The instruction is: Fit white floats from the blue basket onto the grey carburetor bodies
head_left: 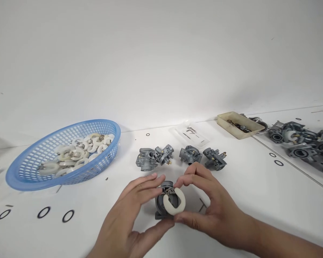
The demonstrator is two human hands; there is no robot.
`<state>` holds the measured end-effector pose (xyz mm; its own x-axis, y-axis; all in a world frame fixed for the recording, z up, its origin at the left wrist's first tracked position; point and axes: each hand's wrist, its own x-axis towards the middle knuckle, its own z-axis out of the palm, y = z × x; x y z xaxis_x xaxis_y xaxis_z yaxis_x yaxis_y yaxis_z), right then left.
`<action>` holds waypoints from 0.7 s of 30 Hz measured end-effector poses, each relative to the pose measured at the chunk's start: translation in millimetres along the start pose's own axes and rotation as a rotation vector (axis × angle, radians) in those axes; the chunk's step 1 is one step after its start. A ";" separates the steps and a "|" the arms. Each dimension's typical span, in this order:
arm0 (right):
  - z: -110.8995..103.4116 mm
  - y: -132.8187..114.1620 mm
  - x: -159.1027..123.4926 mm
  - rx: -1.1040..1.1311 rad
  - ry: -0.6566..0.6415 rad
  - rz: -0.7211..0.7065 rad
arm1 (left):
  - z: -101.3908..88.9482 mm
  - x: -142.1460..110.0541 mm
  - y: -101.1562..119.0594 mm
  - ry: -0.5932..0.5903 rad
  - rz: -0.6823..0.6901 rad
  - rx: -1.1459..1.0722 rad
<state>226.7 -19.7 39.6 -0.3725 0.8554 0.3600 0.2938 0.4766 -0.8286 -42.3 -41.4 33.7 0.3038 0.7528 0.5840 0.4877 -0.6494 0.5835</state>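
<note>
In front of me a grey metal carburetor body (159,204) stands with its open bowl side facing me. My left hand (126,215) spans it from the left, fingertips at its top and thumb along its lower edge. A white C-shaped plastic float (181,205) lies across the bowl opening, partly covering it. My right hand (218,204) pinches this float between thumb below and fingers above. Just beyond the hands sit several more carburetor bodies (190,154), some showing brass parts.
A blue mesh basket (24,182) at left holds many white floats (78,154). Black rubber rings (68,216) lie on the white table. A clear bag (201,141) with small pins and a cream tray (240,135) of rings lie behind. More carburetors (301,143) are piled at right.
</note>
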 end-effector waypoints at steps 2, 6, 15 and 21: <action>0.7 2.7 2.5 0.050 0.002 0.051 | 1.3 -2.0 -5.4 -0.023 -0.040 0.016; 1.7 8.7 3.5 0.166 -0.025 0.149 | 7.4 -5.2 -11.1 -0.135 -0.217 -0.070; 1.6 15.4 4.1 0.275 -0.051 0.169 | 14.5 6.9 -9.7 -0.244 -0.231 -0.256; 5.1 16.0 3.1 0.223 -0.041 0.123 | 13.3 4.6 -15.1 -0.198 -0.225 -0.213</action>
<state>225.8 -10.4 25.4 -0.3824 0.8932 0.2367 0.1395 0.3090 -0.9408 -37.4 -26.6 20.1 0.3712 0.8720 0.3192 0.3853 -0.4574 0.8014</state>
